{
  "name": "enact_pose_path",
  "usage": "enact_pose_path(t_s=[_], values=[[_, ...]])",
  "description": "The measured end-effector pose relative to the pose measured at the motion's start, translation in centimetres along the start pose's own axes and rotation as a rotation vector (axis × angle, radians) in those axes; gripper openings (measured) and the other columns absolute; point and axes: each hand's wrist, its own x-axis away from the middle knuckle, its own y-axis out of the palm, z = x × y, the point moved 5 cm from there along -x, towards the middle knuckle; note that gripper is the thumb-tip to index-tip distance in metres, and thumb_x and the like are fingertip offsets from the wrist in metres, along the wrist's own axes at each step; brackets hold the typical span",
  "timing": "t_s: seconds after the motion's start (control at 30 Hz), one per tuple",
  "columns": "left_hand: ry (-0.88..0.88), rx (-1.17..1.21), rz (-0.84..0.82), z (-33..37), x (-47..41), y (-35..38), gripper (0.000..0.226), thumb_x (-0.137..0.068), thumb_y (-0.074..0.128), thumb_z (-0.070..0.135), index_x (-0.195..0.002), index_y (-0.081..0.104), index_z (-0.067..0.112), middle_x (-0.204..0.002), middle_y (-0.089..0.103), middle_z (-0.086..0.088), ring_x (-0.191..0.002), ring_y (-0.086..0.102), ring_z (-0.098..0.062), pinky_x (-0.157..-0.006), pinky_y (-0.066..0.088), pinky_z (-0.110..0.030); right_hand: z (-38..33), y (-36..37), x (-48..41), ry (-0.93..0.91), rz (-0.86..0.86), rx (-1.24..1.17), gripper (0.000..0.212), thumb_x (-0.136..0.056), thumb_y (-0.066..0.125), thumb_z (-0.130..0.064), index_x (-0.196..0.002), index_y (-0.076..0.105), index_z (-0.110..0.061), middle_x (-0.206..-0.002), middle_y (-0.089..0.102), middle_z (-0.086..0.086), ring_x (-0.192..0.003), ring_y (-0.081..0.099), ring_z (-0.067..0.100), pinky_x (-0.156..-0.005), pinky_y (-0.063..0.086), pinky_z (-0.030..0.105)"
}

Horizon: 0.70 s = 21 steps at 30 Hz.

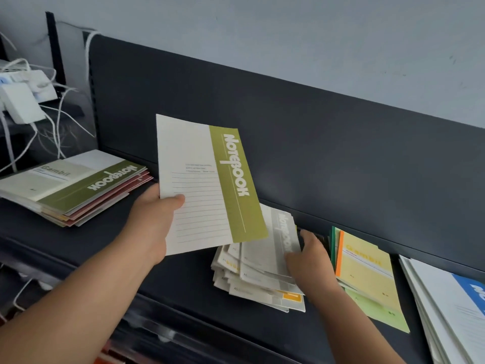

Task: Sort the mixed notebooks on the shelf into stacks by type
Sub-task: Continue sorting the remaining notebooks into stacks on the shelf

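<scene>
I am seeing the left hand point(154, 219) pinching the olive notebook point(207, 185) by its near-left edge, in a thumb-on-cover grip above the shelf point(183, 271), long axis pointing up and away, while the right hand point(309, 261) is touching the grey pile point(257, 271), grip unclear.

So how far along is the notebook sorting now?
Seemingly grouped: the yellow stack and blue-banded stack at right. In hand: left hand holds an olive-banded notebook aloft; right hand grips the jumbled centre pile. Remaining: that pile, plus the far-left pile mixing olive, beige and red covers.
</scene>
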Motion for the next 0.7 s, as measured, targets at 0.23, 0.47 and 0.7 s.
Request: enact_pose_path(t_s=[0.23,0.47,0.7], values=[[-0.037,-0.066,-0.125,-0.9,1.6,2.9,0.024,-0.091,0.060,0.006,-0.098,0.070,0.026,-0.094,0.075,-0.001,-0.088,0.069,-0.026,-0.065,0.054,-0.039,-2.1,-1.7,2.4,0.002,-0.075,-0.568,0.024,-0.104,0.041,-0.032,-0.115,0.061,-0.022,-0.111,0.066,-0.006,-0.105,0.062,0.014,-0.090,0.053,0.031],[-0.089,-0.089,-0.220,-2.1,4.1,8.1,0.015,-0.095,0.056,0.019,-0.102,0.069,0.022,-0.096,0.075,-0.002,-0.091,0.070,-0.026,-0.078,0.055,-0.046,0.5,-4.6,3.2,0.065,-0.071,-0.612,0.007,-0.094,0.064,-0.017,-0.101,0.064,-0.017,-0.095,0.076,-0.001,-0.087,0.073,0.017,-0.069,0.058,0.030],[-0.083,-0.069,-0.272,-3.1,6.6,13.6,0.030,-0.100,0.045,0.021,-0.075,0.063,0.025,-0.070,0.069,0.012,-0.076,0.060,-0.006,-0.078,0.046,-0.030,5.1,-10.1,3.6,0.088,0.056,-0.586,0.012,-0.094,0.061,-0.011,-0.100,0.064,-0.020,-0.097,0.075,0.002,-0.092,0.071,0.022,-0.087,0.058,0.047]])
